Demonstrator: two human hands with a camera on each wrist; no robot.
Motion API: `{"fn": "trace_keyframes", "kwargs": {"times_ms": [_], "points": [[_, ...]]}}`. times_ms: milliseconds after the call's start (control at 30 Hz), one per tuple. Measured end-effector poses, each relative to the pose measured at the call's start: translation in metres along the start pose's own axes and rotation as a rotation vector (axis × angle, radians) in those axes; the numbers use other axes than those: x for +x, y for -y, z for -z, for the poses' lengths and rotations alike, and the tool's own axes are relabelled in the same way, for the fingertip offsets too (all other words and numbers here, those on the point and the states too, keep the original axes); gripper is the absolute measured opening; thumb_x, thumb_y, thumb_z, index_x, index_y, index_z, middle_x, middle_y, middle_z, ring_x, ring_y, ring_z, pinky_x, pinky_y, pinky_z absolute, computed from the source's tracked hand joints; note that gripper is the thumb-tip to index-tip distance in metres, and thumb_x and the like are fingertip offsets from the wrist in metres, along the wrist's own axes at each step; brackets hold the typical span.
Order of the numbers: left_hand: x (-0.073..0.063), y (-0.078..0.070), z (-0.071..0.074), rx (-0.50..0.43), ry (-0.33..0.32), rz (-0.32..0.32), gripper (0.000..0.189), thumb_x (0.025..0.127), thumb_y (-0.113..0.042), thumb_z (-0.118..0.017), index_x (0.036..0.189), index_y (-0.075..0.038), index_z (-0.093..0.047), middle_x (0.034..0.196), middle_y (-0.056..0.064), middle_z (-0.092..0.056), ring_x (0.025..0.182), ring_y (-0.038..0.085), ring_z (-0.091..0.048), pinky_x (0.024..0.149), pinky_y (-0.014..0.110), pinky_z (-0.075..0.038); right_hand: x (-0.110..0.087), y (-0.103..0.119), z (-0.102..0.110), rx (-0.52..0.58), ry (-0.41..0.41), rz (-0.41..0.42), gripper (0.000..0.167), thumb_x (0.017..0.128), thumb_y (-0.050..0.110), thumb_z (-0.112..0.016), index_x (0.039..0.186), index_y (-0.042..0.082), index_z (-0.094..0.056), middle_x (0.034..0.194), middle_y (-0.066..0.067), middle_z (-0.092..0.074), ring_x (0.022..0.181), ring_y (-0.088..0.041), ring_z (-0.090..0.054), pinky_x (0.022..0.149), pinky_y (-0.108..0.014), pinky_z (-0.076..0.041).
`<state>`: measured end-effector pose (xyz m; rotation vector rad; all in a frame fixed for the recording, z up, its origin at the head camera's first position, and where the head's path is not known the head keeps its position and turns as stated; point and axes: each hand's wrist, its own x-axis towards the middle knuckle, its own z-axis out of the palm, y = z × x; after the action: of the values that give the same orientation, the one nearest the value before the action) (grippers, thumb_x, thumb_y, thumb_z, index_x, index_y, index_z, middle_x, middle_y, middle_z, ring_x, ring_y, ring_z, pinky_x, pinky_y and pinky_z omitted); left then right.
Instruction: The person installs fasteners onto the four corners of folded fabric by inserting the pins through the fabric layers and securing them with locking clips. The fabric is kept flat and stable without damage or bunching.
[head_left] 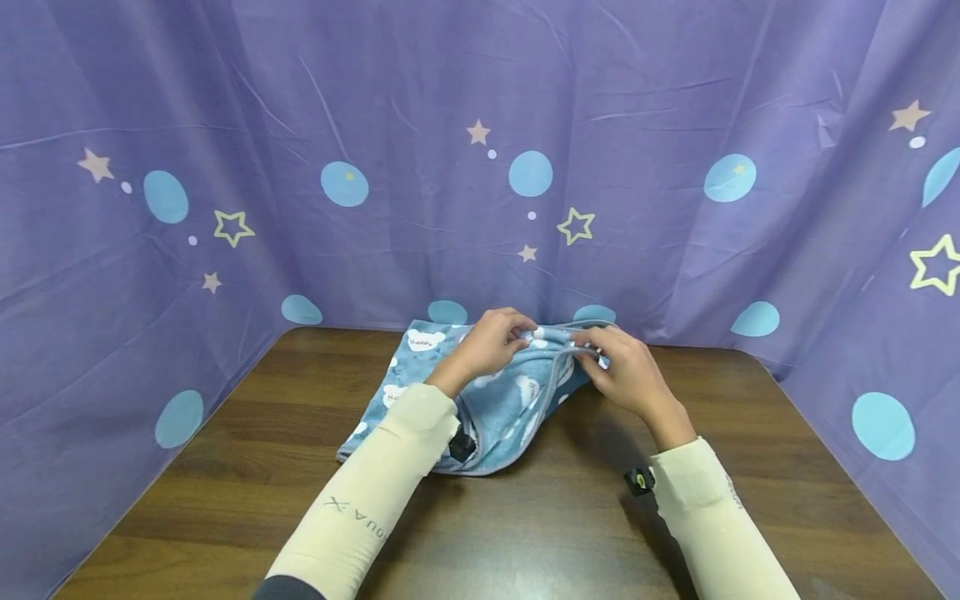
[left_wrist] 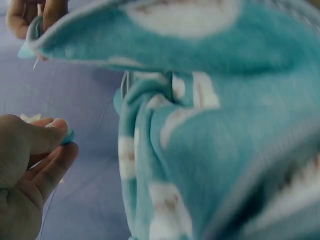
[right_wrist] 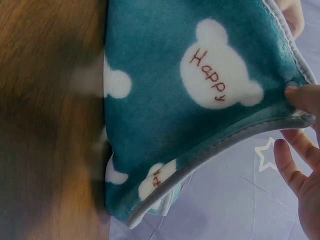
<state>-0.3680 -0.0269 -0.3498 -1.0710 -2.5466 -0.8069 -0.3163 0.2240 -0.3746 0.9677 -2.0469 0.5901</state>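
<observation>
A plush blue blanket (head_left: 517, 396) with white bear heads, the word "Happy" and grey edging lies partly folded on the table. My right hand (head_left: 630, 371) pinches its lifted corner between thumb and fingers. In the right wrist view, the thumb of the right hand (right_wrist: 307, 150) presses on the corner, and the raised grey edge (right_wrist: 215, 152) curves down to the left. Over the blanket's far part hovers my left hand (head_left: 491, 340), its fingers loosely bent. The left wrist view shows this left hand (left_wrist: 30, 170) apart from the cloth, with curtain visible between.
The brown wooden table (head_left: 570, 533) extends on both sides of the blanket. A purple curtain (head_left: 420, 100) with stars and blue dots hangs behind and along both sides. Each forearm wears a pale sleeve (head_left: 367, 500) with a small black camera (head_left: 639, 481) at the wrist.
</observation>
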Motion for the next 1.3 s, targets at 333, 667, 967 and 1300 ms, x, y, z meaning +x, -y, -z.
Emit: {"fn": "trace_keyframes", "kwargs": {"times_ms": [333,667,967,1300], "points": [[0.014,-0.024,-0.02,-0.141,-0.095,0.05,0.027,0.098,-0.006,-0.069,0.125,-0.004,-0.072,0.118,0.012,-0.07,0.105,0.023,-0.07,0.088,0.025,-0.056,0.0,0.002,0.0,0.0,0.047,-0.033,0.023,0.083,-0.004,-0.078,0.101,0.008,-0.07,0.091,-0.005,-0.069,0.078,-0.019,-0.062,0.067,-0.039,-0.053],[0.016,-0.032,-0.035,-0.269,-0.207,0.075,0.025,0.097,-0.004,-0.069,0.121,-0.004,-0.073,0.118,0.011,-0.071,0.102,0.021,-0.073,0.085,0.019,-0.056,0.0,0.003,-0.001,0.009,0.077,-0.051,0.024,0.085,-0.004,-0.077,0.101,0.01,-0.068,0.093,-0.003,-0.07,0.08,-0.019,-0.063,0.068,-0.04,-0.054],[0.013,-0.036,-0.039,-0.326,-0.238,0.034,0.025,0.095,0.002,-0.07,0.119,-0.004,-0.074,0.117,0.01,-0.07,0.103,0.018,-0.069,0.087,0.016,-0.054,0.0,0.001,0.001,0.046,0.088,-0.069,0.022,0.086,-0.003,-0.077,0.101,0.011,-0.068,0.094,-0.003,-0.07,0.08,-0.018,-0.063,0.069,-0.04,-0.054],[0.008,-0.04,-0.041,-0.388,-0.242,0.077,0.023,0.091,-0.003,-0.075,0.114,-0.005,-0.076,0.108,0.008,-0.074,0.097,0.02,-0.074,0.081,0.017,-0.056,0.001,-0.001,0.006,0.065,0.034,-0.067,0.021,0.084,0.001,-0.081,0.1,0.011,-0.071,0.091,0.001,-0.069,0.073,-0.011,-0.059,0.064,-0.034,-0.051]]}}
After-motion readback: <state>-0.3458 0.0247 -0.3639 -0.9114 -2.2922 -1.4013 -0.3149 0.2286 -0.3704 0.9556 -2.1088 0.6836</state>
